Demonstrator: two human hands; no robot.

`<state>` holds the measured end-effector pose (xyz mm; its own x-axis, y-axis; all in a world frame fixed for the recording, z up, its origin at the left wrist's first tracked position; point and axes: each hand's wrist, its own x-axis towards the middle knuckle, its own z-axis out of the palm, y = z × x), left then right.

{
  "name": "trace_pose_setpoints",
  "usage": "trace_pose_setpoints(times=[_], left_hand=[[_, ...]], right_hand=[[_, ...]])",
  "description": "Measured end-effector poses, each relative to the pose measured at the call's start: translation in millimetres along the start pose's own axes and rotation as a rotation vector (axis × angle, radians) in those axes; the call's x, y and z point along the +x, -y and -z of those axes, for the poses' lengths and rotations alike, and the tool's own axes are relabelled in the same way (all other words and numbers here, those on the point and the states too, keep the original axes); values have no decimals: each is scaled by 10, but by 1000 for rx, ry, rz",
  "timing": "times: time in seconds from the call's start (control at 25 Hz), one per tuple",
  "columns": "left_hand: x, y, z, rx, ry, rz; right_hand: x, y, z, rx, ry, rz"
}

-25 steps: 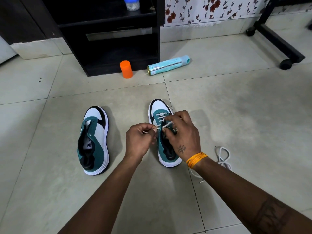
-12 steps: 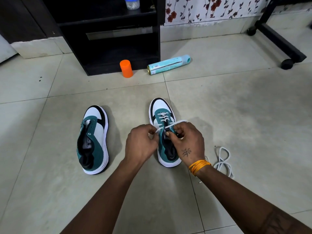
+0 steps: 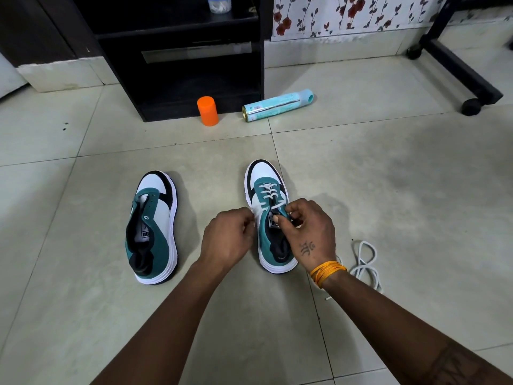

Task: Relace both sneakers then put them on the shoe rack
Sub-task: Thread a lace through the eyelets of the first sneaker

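On the floor tiles, centre-near, right sneaker [image 3: 270, 218] sits toe away from the person, white lace [image 3: 268, 193] already crossed through the far eyelets. Both hands work at its upper eyelets. Left hand [image 3: 227, 240] is curled tight beside the shoe's left edge, grip pinching what looks like one lace end; the end itself is mostly hidden by the fingers. Right hand [image 3: 308, 232] hovers over the tongue, thumb and forefinger pinched on the lace at an eyelet, other fingers curled. Likely reason for the two-sided hold: one hand keeps tension, the other feeds the tip through. Orange thread band [image 3: 327, 270] on the right wrist.

Left sneaker [image 3: 152, 226] lies well apart to the left, leaning onto its side, no lace in it, eyelets bare. Spare lace [image 3: 366, 262] lies looped on the floor just right of the right wrist, probably parked there for the second shoe.

Far side: black rack [image 3: 177, 59] against the wall, lower shelf open, the likely drop spot for both shoes. Orange bottle [image 3: 207, 111] stands just in front of it, teal spray can [image 3: 277, 105] lies on its side next to that. Small jar [image 3: 219, 2] on the rack's upper shelf. Wheeled black frame [image 3: 458, 68] far right.

Judgement: first shoe roughly over half laced, second untouched, racking not started.
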<state>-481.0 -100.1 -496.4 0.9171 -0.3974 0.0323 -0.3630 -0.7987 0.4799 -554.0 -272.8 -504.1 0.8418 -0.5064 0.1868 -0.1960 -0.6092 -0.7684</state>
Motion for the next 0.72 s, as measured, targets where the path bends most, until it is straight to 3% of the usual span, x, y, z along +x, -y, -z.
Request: trace_pose_setpoints(times=[0.12, 0.24, 0.4, 0.48, 0.6, 0.72], left_hand=[[-66, 94, -76, 38, -56, 1], [-46, 110, -98, -161, -100, 65], [16, -35, -98, -274, -172, -8], [39, -50, -97, -514, -163, 161], [21, -101, -38, -1184, -31, 615], [-16, -143, 1, -1330, 36, 701]], right_hand=[[1, -21, -8, 9, 6, -1], [2, -27, -9, 9, 7, -4], [-6, -27, -12, 1, 4, 3], [-4, -34, -9, 3, 6, 0], [-6, -39, -19, 13, 14, -9], [-13, -38, -24, 9, 14, -7]])
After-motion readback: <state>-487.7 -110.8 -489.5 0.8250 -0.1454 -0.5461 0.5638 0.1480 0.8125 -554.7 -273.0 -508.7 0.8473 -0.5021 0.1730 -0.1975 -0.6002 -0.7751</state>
